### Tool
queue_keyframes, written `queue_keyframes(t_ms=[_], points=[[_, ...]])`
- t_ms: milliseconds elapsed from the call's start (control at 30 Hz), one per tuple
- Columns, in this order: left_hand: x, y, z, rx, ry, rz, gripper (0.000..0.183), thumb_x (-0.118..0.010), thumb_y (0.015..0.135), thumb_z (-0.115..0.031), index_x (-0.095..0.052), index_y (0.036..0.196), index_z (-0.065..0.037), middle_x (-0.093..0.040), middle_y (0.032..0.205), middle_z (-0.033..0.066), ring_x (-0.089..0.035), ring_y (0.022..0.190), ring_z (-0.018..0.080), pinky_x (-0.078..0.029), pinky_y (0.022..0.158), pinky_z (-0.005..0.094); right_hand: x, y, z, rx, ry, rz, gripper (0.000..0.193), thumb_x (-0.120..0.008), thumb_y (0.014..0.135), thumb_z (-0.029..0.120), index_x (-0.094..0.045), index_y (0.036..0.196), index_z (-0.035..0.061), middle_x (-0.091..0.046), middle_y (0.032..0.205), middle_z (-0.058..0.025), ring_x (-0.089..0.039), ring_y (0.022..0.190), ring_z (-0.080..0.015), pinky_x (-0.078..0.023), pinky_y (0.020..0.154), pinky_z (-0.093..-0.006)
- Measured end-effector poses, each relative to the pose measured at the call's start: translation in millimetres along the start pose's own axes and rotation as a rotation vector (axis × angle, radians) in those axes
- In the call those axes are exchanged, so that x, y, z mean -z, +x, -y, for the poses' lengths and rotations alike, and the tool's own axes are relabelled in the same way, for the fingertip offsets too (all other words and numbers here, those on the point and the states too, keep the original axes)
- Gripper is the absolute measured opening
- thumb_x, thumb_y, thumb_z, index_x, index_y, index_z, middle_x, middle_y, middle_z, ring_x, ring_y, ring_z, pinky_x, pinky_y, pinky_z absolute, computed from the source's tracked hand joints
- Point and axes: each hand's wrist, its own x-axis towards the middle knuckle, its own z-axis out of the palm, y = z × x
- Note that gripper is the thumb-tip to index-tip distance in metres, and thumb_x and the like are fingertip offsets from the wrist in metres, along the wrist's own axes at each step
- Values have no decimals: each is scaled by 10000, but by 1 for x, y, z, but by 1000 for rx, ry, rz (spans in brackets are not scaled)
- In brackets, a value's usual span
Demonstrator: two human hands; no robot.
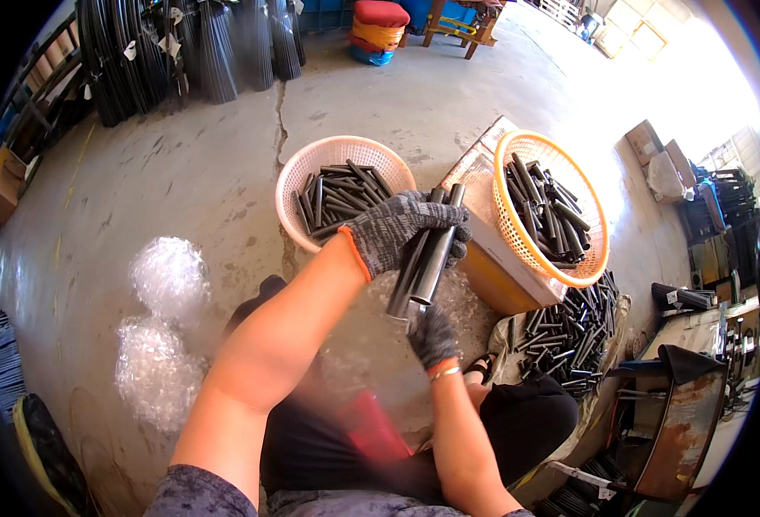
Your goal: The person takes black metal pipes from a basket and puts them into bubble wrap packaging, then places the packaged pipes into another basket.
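Observation:
My left hand point(388, 226), in a dark grey knit glove with an orange cuff, is closed around a few short black tubes point(434, 269). They tilt with their lower ends toward me. At those lower ends is my right hand point(433, 338), also gloved, with its fingers curled in. A small shiny bit shows by its fingertips, too small to name. Behind the left hand stands a pale pink basket point(288, 183) of black tubes. To the right, an orange-yellow basket point(599, 220) holding more tubes rests tilted on a cardboard box point(505, 267).
A heap of loose black tubes point(569, 336) lies on a sheet at my right. Two bundles of clear plastic point(170, 277) sit on the floor at left. A blurred red object point(375, 426) is by my lap. Long black rod bundles point(216, 56) and a red-topped stool point(380, 17) stand farther back.

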Motion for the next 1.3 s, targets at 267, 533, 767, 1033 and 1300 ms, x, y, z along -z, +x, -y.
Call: queue_keyframes(t_ms=[267,533,767,1033,1300], points=[[-6,5,-5,28,-78,59,274,-589,888,-175,-570,1078,21,-644,878,142,-638,752,249,-546,684,344,-107,-134,-71,-560,-194,1019,577,-547,828,445,-464,1334,182,-399,1413,-135,-413,1269,-323,-318,1077,-399],[-14,13,8,55,41,103,265,-587,895,-179,-587,1051,35,-653,862,135,-645,759,215,-550,704,316,127,101,-4,197,923,-172,541,-702,739,131,-491,1232,60,-501,1219,-146,-478,1154,-311,-397,981,-382],[-5,-1,-2,18,-41,24,303,-638,862,-182,-572,1060,37,-649,850,133,-646,732,208,-550,680,301,11,21,19,-113,494,-53,103,-565,834,150,-558,904,75,-599,847,-128,-579,791,-302,-468,736,-434],[6,1,-8,-41,-52,-5,274,-585,892,-182,-578,1059,34,-654,888,141,-651,762,236,-547,677,323,-87,-145,-31,-318,-179,1210,552,-528,891,318,-387,1374,89,-476,1329,-158,-430,1250,-232,-322,1036,-320],[-16,12,4,49,29,119,288,-583,890,-193,-576,1058,41,-660,858,146,-672,701,225,-574,629,325,144,112,19,-184,1585,-98,617,-661,821,438,-440,1274,82,-563,1098,-26,-562,980,-98,-485,783,-207]])
